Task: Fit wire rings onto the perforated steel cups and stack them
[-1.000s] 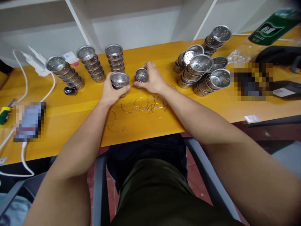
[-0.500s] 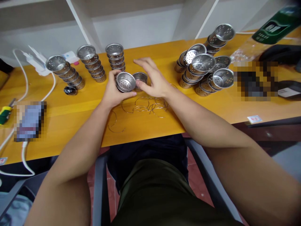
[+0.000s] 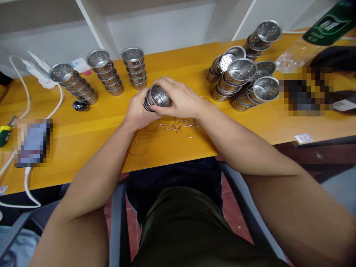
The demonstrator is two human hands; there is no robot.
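Close together over the table, both my hands are around small perforated metal cups. My right hand (image 3: 178, 97) is closed on a perforated metal cup (image 3: 160, 97), thumb at its rim and fingers over its far side. That cup leans against or into another cup (image 3: 147, 101), which my left hand (image 3: 139, 109) wraps from the left; how far they are nested is hidden by my fingers. Just below my hands, several thin bent wire rings (image 3: 178, 126) lie in a loose tangle on the yellow table (image 3: 172, 146).
Three nested cup stacks (image 3: 107, 72) stand at the back left, by a small black shiny object (image 3: 80, 106). More stacked cups (image 3: 240, 72) cluster on the right, before a clear bottle (image 3: 294, 53). A phone (image 3: 35, 142) with a white cable lies left.
My right hand has closed on the cup that stood on the right and brought it left against the one in my left hand. The view has shifted slightly.
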